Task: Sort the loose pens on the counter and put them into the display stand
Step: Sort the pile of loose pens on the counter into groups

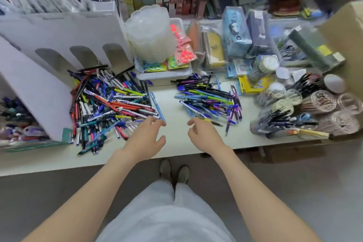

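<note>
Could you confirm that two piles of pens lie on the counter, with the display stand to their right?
Not quite. The head view shows the display stand to the left of the big pile and the small pile on the counter, not to their right.

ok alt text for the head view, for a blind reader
A person's left hand and right hand, both open, reach over a counter between two heaps of loose pens: a big mixed left pile and a smaller, mostly blue right pile. A white display stand is at far left.
</note>
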`<action>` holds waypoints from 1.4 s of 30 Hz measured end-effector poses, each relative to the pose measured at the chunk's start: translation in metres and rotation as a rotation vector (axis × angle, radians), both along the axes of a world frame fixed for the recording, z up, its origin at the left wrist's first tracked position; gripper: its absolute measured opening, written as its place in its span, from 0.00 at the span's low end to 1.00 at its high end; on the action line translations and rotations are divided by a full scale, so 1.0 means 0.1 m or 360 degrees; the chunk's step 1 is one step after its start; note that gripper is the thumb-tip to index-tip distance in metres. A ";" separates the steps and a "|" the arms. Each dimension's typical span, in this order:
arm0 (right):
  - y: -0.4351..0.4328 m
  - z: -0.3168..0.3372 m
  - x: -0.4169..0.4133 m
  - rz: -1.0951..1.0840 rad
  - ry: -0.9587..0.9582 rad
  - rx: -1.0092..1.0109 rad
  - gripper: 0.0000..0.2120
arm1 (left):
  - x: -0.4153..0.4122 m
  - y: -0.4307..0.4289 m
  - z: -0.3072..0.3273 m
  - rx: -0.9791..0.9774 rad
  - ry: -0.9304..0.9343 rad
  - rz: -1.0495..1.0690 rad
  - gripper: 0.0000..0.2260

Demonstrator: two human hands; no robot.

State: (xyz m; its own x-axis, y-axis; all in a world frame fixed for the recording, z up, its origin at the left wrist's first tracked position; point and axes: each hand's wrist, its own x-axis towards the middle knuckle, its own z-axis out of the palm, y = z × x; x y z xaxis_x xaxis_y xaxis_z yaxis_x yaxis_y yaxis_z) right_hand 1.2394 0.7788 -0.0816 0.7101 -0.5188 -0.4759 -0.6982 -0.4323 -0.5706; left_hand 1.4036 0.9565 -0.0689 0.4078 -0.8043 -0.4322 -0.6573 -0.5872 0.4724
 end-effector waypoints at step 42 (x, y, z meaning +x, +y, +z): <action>-1.23 -0.90 -0.51 -0.0111 0.0295 0.0028 0.53 | -0.93 -2.13 -1.01 0.0068 0.0692 0.1708 0.52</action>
